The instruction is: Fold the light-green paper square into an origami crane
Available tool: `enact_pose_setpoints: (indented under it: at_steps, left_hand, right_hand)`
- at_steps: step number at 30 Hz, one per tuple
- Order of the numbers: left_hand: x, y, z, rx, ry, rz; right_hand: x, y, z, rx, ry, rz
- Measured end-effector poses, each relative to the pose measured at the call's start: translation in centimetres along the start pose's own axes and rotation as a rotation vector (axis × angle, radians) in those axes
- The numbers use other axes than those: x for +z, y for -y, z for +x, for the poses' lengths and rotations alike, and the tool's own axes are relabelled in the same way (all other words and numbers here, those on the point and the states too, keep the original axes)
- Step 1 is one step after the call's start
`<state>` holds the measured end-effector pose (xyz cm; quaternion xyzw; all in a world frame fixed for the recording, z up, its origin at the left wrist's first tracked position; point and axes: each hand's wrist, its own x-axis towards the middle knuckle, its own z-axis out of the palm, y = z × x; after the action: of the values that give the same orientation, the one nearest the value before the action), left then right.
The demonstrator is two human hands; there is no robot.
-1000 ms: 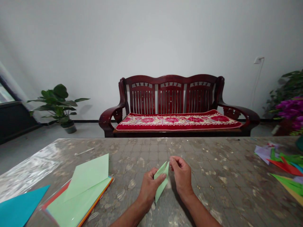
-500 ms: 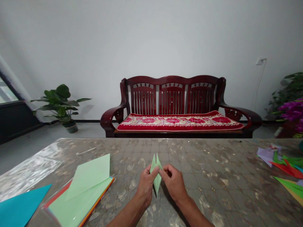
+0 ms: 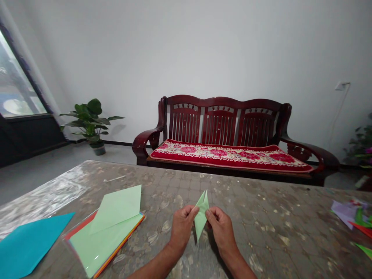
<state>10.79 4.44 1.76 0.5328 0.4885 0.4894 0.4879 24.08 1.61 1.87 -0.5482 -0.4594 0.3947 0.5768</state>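
Between my hands is a light green folded paper (image 3: 201, 217), a narrow diamond with two points at its top and one long point below. My left hand (image 3: 182, 224) pinches its left side, thumb on the front face. On the right side, my right hand (image 3: 220, 226) pinches the other edge with its thumb near the middle. The fingers behind the paper are mostly hidden. The paper is held above the patterned table (image 3: 162, 248).
To the left lies a stack of coloured paper (image 3: 107, 240) with a loose light green sheet (image 3: 119, 207) on top. Beside it is a blue sheet (image 3: 31, 244). A thin white stick (image 3: 114, 179) lies farther back. Folded coloured papers (image 3: 347, 213) sit at the right edge. A wooden bench (image 3: 221, 120) stands behind.
My right hand, earlier apart from the folded paper, has come to its right edge and now grips it. The paper has turned upright between both hands. The view has swung left and tilted.
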Motion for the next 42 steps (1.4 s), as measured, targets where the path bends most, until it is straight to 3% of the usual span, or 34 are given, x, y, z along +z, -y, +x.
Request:
enact_pose_setpoints:
  at_steps: [7, 10, 13, 16, 22, 30, 34, 37, 42]
  left_hand:
    - [-0.1, 0.4, 1.0, 0.033, 0.032, 0.04]
    - [-0.3, 0.8, 1.6, 0.009, 0.064, 0.086]
    - [-0.7, 1.0, 2.0, 0.015, 0.079, 0.271]
    - [-1.1, 0.9, 2.1, 0.026, 0.072, 0.496]
    - [-1.3, 0.6, 1.8, 0.035, 0.096, 0.749]
    - [-1.2, 0.2, 1.5, 0.051, 0.154, 0.96]
    - [-1.8, 0.3, 1.5, 0.13, 0.178, 0.965]
    - [-2.7, 0.8, 1.9, 0.267, 0.206, 0.859]
    - [-4.7, 0.7, 2.9, 0.402, 0.43, 0.735]
  right_hand:
    - [-0.6, -0.8, 0.3, -0.009, 0.012, -0.053]
    - [-0.9, -1.2, 0.5, -0.023, 0.021, -0.188]
    - [-1.3, -1.6, 0.5, -0.079, 0.031, -0.388]
    - [-1.8, -1.4, 0.4, -0.229, 0.024, -0.544]
    - [-2.5, -0.7, 0.7, -0.534, 0.281, -0.741]
    - [-2.4, -0.6, 0.6, -0.555, 0.38, -0.885]
    - [-2.4, -0.7, 0.5, -0.547, 0.389, -0.895]
    - [-2.3, -1.0, 0.7, -0.541, 0.38, -0.912]
    - [-2.1, -1.4, 1.0, -0.507, 0.352, -0.889]
